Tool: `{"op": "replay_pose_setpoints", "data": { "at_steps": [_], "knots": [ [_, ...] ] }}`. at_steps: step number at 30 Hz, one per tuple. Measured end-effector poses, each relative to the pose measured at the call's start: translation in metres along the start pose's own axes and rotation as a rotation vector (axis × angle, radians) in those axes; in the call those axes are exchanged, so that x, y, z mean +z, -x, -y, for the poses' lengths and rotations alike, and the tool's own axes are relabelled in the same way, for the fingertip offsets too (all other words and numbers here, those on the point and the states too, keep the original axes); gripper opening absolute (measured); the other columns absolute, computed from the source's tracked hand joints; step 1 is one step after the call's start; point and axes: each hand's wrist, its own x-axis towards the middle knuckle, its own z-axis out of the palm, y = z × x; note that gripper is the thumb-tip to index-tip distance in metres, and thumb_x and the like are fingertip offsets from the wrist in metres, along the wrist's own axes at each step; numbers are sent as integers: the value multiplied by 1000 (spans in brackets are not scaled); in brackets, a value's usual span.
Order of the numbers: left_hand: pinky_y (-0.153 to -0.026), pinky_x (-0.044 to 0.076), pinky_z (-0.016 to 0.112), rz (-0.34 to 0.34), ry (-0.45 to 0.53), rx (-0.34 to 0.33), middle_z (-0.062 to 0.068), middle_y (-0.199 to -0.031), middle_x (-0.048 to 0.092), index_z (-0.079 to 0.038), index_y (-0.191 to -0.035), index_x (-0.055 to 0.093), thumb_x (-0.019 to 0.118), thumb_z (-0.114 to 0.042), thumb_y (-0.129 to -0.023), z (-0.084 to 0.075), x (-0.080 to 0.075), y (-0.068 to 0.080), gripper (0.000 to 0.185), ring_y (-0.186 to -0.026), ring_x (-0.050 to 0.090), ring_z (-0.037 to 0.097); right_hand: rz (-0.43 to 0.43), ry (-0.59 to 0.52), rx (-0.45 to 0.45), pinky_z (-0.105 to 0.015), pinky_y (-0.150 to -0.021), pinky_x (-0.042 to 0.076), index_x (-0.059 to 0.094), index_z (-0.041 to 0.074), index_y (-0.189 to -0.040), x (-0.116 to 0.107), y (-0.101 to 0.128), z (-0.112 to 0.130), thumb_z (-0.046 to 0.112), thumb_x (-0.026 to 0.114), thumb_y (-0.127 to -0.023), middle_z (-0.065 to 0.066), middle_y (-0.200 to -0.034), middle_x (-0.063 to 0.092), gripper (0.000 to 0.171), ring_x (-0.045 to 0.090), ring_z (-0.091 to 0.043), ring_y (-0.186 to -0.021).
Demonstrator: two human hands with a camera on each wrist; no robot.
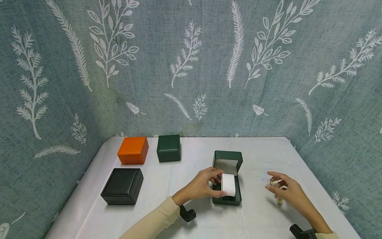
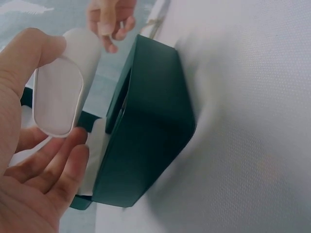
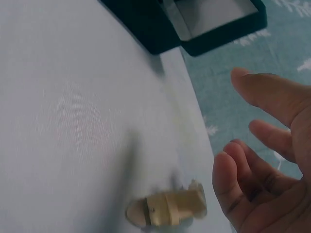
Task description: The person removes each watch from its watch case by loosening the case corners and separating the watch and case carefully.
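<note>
My left hand [image 1: 203, 184] holds a white watch cushion [image 1: 228, 185] by its ends, thumb on one side and fingers on the other. In the left wrist view, the cushion [image 2: 58, 97] is tilted above an open green watch box [image 2: 150, 107]. The box's lid [image 1: 228, 155] stands raised at the back. To the right of the box, my right hand [image 1: 289, 193] hovers with loosely bent fingers. A gold-coloured watch [image 1: 279, 199] lies on the white table beneath it. The right wrist view shows the watch [image 3: 167, 209] apart from the fingers.
On the table's left side sit three closed boxes: an orange box [image 1: 133, 151], a smaller green box [image 1: 168, 148] and a black box [image 1: 122, 186]. Leaf-patterned cloth [image 1: 203, 66] walls in the back and sides of the white table [image 1: 185, 172].
</note>
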Motion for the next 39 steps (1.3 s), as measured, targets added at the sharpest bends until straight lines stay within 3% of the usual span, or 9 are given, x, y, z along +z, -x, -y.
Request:
{"op": "replay_pose_setpoints", "data": {
  "at_steps": [12, 15, 27, 39],
  "knots": [
    [-85, 55, 20, -11, -13, 8, 5, -116, 60, 2, -142, 57, 88, -25, -84, -1, 0, 1, 71, -97, 64, 8, 16, -14, -30, -32, -55, 52, 60, 11, -142, 24, -7, 12, 30, 83, -89, -17, -120, 64, 60, 62, -17, -75],
    [-85, 56, 21, -9, -3, 7, 5, -116, 60, 2, -142, 57, 88, -25, -84, -1, 0, 1, 71, -97, 64, 8, 24, -23, -69, -31, -60, 52, 62, 10, -140, 29, -9, 15, 28, 83, -89, -16, -117, 65, 59, 63, -16, -75],
    [-85, 56, 22, -9, 22, 12, 5, -115, 60, 2, -143, 57, 88, -25, -84, 0, 0, 1, 71, -97, 64, 7, 86, -102, -189, -30, -60, 53, 62, 6, -138, 45, -11, 21, 21, 83, -89, -15, -113, 66, 56, 65, -13, -73],
    [-85, 57, 23, -15, 57, -1, 2, -114, 61, 2, -142, 57, 88, -23, -83, -1, 2, 1, 71, -98, 65, 9, 156, -121, -208, -31, -65, 55, 63, 14, -140, 57, -13, 28, 24, 82, -90, -18, -116, 64, 54, 64, -17, -79]
  ]
}}
